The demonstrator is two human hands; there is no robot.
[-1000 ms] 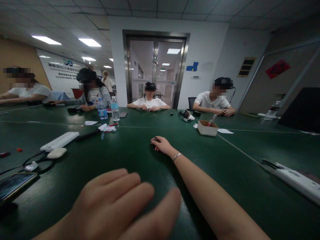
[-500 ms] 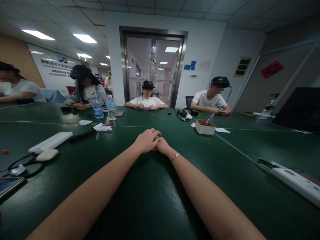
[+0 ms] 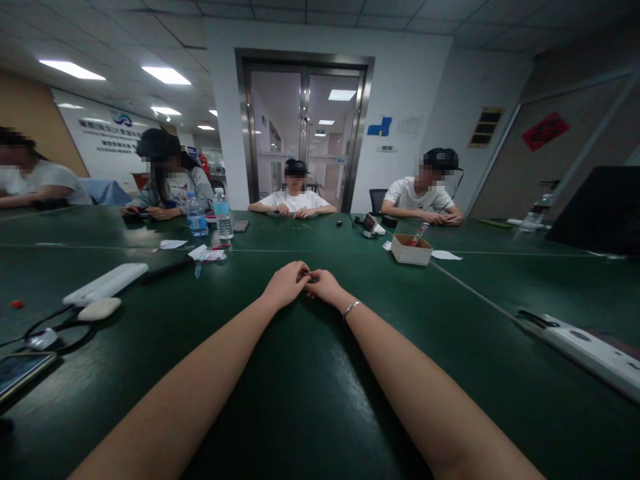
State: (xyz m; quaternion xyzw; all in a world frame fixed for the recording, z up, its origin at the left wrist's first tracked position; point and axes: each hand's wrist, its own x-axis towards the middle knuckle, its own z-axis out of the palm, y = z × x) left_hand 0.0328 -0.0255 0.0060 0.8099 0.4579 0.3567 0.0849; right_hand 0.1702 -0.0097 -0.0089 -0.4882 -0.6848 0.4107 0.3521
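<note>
My left hand (image 3: 284, 285) and right hand (image 3: 326, 287) are pinching a small dark object (image 3: 302, 274) between them, short of the table's (image 3: 320, 373) far edge, its long axis staying unclear.

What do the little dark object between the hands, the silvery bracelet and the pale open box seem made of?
The small dark object between the left hand and right hand: mostly covered, too small to tell.
The narrow silvery bracelet: probably polished metal, judging by its bright glints.
The pale rectangular open box: perhaps matte cardboard, given its dull outer wall and brownish inside.
</note>
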